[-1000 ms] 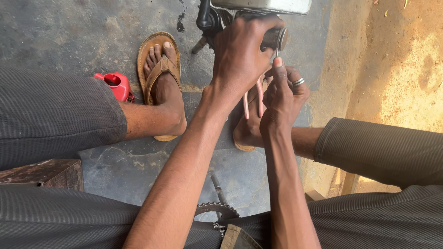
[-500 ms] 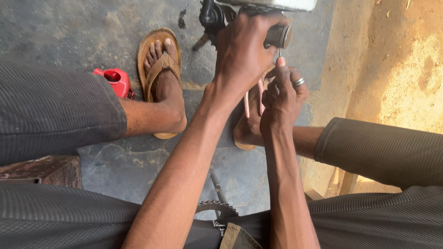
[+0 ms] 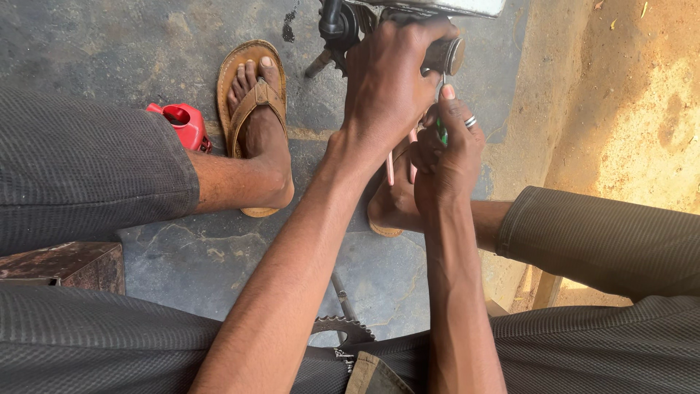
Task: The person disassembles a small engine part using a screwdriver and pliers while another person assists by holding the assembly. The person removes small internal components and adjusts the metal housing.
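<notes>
My left hand (image 3: 390, 80) is closed over a metal engine-like part (image 3: 408, 14) at the top of the view, gripping it near a short grey cylindrical stub (image 3: 448, 55). My right hand (image 3: 448, 149), with a ring on one finger, holds a green-handled screwdriver (image 3: 441, 131) upright, its thin shaft pointing up to the stub. Both forearms reach up from the bottom of the view. My feet in brown sandals (image 3: 251, 87) rest on the dark concrete floor (image 3: 109, 44) below the hands.
A small red container (image 3: 182, 124) lies left of the left foot. A toothed sprocket with a rod (image 3: 343, 328) sits between my knees. A rusty block (image 3: 65, 264) is at the left. Sandy ground (image 3: 627, 95) lies to the right.
The view has shifted slightly. My hands stay on the metal part and the screwdriver, and the green handle shows more in the right hand.
</notes>
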